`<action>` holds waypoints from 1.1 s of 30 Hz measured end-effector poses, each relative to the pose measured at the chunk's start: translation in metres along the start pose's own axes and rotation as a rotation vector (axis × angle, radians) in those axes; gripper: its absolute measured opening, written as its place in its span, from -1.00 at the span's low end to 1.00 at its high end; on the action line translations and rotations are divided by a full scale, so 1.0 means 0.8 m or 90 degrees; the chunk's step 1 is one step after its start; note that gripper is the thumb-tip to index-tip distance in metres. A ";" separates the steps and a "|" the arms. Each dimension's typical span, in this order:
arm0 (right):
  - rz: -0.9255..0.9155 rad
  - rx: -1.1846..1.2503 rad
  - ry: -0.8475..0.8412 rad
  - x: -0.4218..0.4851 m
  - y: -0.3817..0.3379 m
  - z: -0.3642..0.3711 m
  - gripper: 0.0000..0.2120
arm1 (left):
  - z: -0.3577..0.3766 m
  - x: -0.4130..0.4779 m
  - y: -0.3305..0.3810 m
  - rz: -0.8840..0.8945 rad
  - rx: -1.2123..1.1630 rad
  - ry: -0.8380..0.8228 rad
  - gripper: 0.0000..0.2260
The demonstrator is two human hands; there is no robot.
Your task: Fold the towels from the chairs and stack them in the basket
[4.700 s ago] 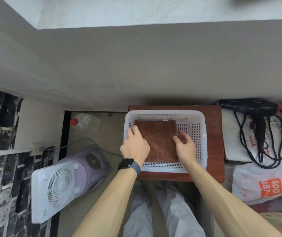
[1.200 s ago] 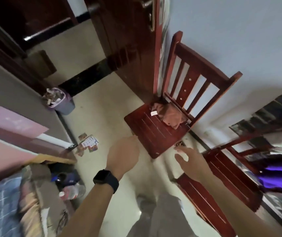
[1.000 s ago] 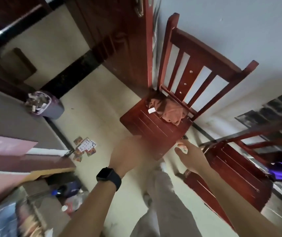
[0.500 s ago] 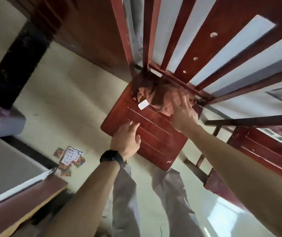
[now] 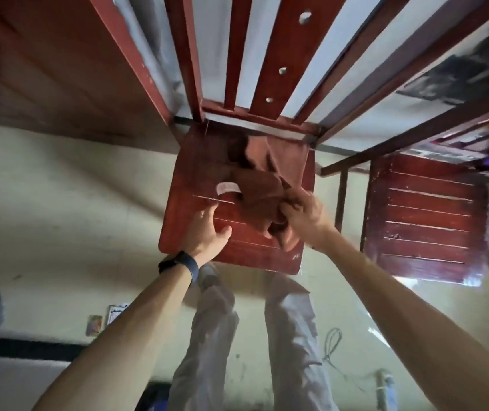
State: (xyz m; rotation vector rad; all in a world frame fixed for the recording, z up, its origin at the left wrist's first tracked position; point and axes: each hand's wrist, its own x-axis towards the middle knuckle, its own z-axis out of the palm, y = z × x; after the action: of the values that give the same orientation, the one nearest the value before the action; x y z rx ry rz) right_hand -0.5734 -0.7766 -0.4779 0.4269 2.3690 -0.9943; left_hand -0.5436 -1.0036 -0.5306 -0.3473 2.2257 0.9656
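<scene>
Red chair seat: right hand grips crumpled brown towel (white tag showing); left hand beside, fingers spread.

Your right grip pinched the crumpled brown towel lying on the red wooden chair. Your left grip, fingers spread and relaxed, was over the seat's front, near the towel's white tag. A second chair stood just beside, on the right.
</scene>
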 end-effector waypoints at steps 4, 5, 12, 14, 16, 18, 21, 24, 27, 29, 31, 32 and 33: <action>0.070 0.260 -0.037 -0.116 -0.039 -0.055 -0.92 | -0.050 -0.088 0.090 -0.087 -0.475 -0.163 -0.88; 0.084 0.320 -0.046 -0.144 -0.048 -0.069 -0.97 | -0.060 -0.114 0.110 -0.143 -0.533 -0.212 -0.88; 0.074 0.507 -0.088 -0.287 -0.083 -0.133 -0.72 | -0.095 -0.250 0.182 -0.112 -0.600 -0.108 -0.86; 0.055 0.535 -0.062 -0.313 -0.084 -0.149 -0.69 | -0.106 -0.269 0.189 -0.090 -0.611 -0.051 -0.86; 0.037 0.574 -0.013 -0.335 -0.088 -0.166 -0.67 | -0.114 -0.284 0.195 -0.085 -0.618 0.008 -0.85; 0.027 0.622 0.037 -0.351 -0.091 -0.183 -0.70 | -0.123 -0.304 0.207 -0.083 -0.618 0.069 -0.84; 0.027 0.666 0.098 -0.360 -0.093 -0.214 -0.70 | -0.137 -0.336 0.227 -0.063 -0.612 0.136 -0.84; 0.010 0.689 0.156 -0.368 -0.105 -0.251 -0.76 | -0.153 -0.356 0.232 -0.017 -0.530 0.199 -0.87; -0.006 0.655 0.208 -0.376 -0.124 -0.285 -0.81 | -0.177 -0.374 0.234 0.056 -0.409 0.214 -0.79; -0.009 0.616 0.221 -0.381 -0.136 -0.302 -0.80 | -0.193 -0.385 0.242 0.085 -0.378 0.204 -0.81; -0.016 0.601 0.222 -0.385 -0.147 -0.314 -0.79 | -0.208 -0.398 0.258 0.096 -0.375 0.193 -0.79; -0.023 0.605 0.227 -0.387 -0.151 -0.317 -0.79 | -0.215 -0.402 0.265 0.102 -0.379 0.193 -0.76; -0.032 0.611 0.232 -0.390 -0.156 -0.319 -0.79 | -0.223 -0.403 0.270 0.105 -0.387 0.204 -0.77</action>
State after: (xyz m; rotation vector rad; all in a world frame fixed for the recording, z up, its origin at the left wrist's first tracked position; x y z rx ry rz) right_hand -0.4693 -0.7010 -0.0764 0.9511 2.0297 -2.2098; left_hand -0.4958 -0.9911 -0.1063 -0.6302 2.2153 1.7848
